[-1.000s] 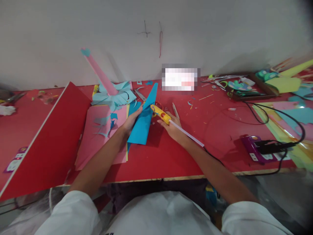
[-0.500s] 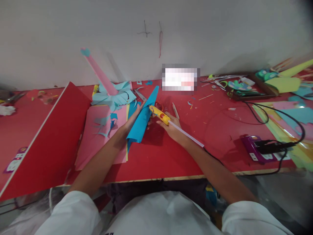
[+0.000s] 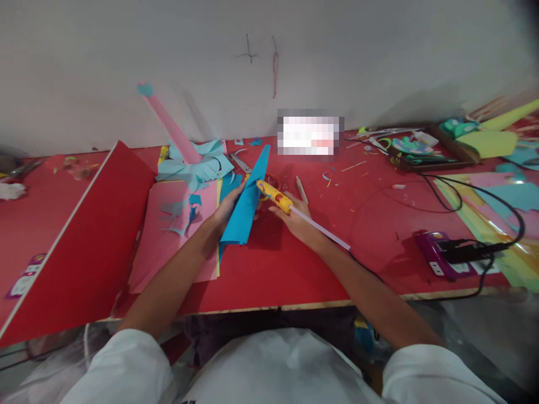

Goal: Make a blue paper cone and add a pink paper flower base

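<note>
A blue paper cone point(image 3: 244, 216), rolled narrow at its far end and wider toward me, is gripped by my left hand point(image 3: 227, 206) from its left side. Some of the left fingers are hidden behind the paper. My right hand point(image 3: 293, 219) is closed around a yellow glue gun point(image 3: 275, 196), whose nozzle end is at the cone's right edge; whether it touches cannot be made out. A long whitish glue stick point(image 3: 322, 227) sticks out of the gun's rear. Just beyond the cone lie scissors point(image 3: 241, 163), and a pen-like tool point(image 3: 302, 189) lies beyond my right hand.
Pink paper sheets point(image 3: 168, 252) with blue scraps lie left, beside an upright red board point(image 3: 76, 252). Behind them a pink paper cone point(image 3: 172, 126) stands on light-blue paper. At right are a purple power strip point(image 3: 442, 261) with black cables and a brown tray point(image 3: 442, 163).
The blue cone has turned slightly in my left hand, its wide end shifting a little to the right. The glue gun stays at nearly the same spot.
</note>
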### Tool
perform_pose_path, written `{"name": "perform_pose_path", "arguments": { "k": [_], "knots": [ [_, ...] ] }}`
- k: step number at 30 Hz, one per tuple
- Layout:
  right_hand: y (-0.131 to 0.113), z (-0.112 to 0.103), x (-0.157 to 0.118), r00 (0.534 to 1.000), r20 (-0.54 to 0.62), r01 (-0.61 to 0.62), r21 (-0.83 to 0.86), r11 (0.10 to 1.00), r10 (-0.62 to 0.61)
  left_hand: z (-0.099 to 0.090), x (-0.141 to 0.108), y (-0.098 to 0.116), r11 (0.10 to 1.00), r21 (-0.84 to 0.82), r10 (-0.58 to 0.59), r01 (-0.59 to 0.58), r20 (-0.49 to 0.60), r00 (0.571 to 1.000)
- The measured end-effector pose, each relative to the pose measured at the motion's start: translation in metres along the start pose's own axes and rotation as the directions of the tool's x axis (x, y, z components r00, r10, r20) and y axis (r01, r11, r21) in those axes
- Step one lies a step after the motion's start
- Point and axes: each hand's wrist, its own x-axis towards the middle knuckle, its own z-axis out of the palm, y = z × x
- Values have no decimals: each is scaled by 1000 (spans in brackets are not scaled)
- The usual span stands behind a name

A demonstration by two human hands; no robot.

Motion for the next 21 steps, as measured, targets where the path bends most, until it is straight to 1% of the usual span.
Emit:
{"name": "perform_pose_path", "arguments": {
  "k": [3,6,8,10,15,18,21],
  "knots": [
    [4,-1,2,999,-30,-26,-14,1000,26,3,-3,0,999,-6,52,-53,-21,998],
    [9,-1,3,998,-46,-36,-23,999,35,8,-6,2,990,-32,141,-140,16,990],
    [11,-1,4,999,-44,-30,-19,999,29,10,-6,1,988,-45,148,-146,30,989],
    [12,0,4,999,-39,-27,-13,1000,26,10,-5,-1,991,-59,125,-123,33,992],
    [5,-1,2,999,-31,-22,13,1000,22,5,-2,-5,996,-87,23,-20,40,999],
    [0,-3,1,1000,-1,9,23,1000,-9,3,-2,-5,994,-90,-53,59,60,997],
    [-4,-5,2,998,43,48,22,999,-49,1,-1,-5,991,-75,-105,108,40,994]
  ]
}}
